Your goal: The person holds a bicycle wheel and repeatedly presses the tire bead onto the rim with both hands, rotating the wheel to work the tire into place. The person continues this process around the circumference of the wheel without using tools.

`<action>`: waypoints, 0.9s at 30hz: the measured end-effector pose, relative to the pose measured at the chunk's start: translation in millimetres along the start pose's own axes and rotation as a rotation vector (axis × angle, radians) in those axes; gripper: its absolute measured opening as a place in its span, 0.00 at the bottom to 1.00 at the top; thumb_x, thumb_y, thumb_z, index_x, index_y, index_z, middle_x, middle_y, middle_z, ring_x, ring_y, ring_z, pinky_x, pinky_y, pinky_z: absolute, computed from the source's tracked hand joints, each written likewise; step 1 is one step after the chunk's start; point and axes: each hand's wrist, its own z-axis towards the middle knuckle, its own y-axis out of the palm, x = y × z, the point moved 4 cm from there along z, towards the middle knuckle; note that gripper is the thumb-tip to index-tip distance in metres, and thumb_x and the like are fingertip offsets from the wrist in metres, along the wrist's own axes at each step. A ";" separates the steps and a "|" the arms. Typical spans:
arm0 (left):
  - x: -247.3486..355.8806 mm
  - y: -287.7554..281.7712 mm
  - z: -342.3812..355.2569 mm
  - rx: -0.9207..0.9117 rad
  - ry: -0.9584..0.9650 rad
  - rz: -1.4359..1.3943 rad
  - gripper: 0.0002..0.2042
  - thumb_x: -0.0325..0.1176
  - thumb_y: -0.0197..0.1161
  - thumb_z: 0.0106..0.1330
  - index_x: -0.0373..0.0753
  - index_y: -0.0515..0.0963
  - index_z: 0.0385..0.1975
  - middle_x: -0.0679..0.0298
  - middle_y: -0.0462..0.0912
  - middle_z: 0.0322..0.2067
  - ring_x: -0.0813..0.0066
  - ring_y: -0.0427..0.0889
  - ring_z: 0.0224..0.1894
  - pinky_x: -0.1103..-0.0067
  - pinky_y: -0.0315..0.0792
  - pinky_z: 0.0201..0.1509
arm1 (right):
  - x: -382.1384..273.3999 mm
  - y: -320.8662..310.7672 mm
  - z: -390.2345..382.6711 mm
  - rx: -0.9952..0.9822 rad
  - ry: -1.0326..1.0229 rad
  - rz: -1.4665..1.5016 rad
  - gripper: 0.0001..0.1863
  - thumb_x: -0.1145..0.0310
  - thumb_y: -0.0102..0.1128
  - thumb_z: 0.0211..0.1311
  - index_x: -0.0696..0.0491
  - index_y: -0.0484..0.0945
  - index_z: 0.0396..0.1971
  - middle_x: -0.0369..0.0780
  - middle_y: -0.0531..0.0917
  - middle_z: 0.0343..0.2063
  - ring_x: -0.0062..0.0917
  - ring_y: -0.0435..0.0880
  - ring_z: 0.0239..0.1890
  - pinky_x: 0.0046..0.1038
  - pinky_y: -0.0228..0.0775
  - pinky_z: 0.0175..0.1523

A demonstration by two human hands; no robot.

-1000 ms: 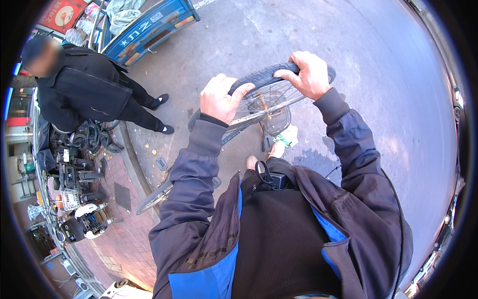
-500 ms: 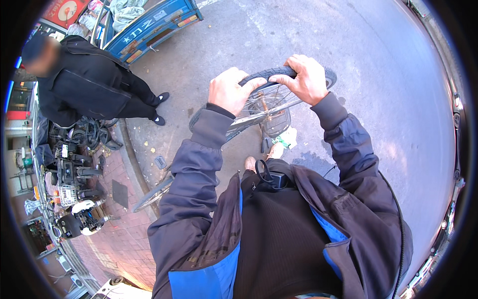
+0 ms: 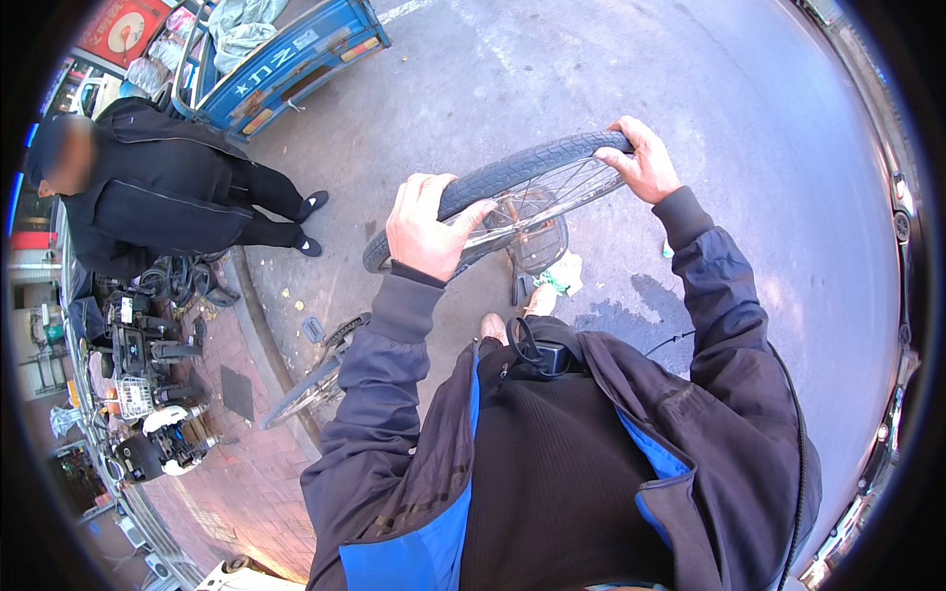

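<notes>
A bicycle wheel with a black treaded tire (image 3: 537,161) stands in front of me, its rim and spokes partly seen from above. My left hand (image 3: 430,227) is closed around the tire at its left part, thumb on the near side. Farther right, my right hand (image 3: 641,163) grips the same tire, fingers over the top and thumb on the near side. Between the hands the upper stretch of tire is bare. Below the wheel a rusty metal part and a dark wire basket (image 3: 541,243) show, partly hidden by the spokes.
A person in dark clothes (image 3: 168,182) stands at the left. Behind is a blue cargo cart (image 3: 296,79) loaded with sacks. Another bicycle wheel (image 3: 301,392) lies near the kerb (image 3: 258,305). Parked scooters (image 3: 148,345) line the brick pavement. A white-green wrapper (image 3: 564,273) lies by my shoes.
My hands have moved apart along the tire, the left one leftward and the right one rightward. More of the tread between them now shows.
</notes>
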 end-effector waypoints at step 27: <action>5.3 16.7 26.7 -0.043 -0.002 -0.035 0.17 0.43 0.82 0.64 0.33 0.88 0.34 0.58 0.82 0.28 0.63 0.83 0.30 0.69 0.76 0.38 | -53.9 11.0 17.5 0.118 -0.241 -0.091 0.31 0.38 0.73 0.65 0.55 0.84 0.40 0.44 0.83 0.32 0.43 0.84 0.38 0.42 0.76 0.43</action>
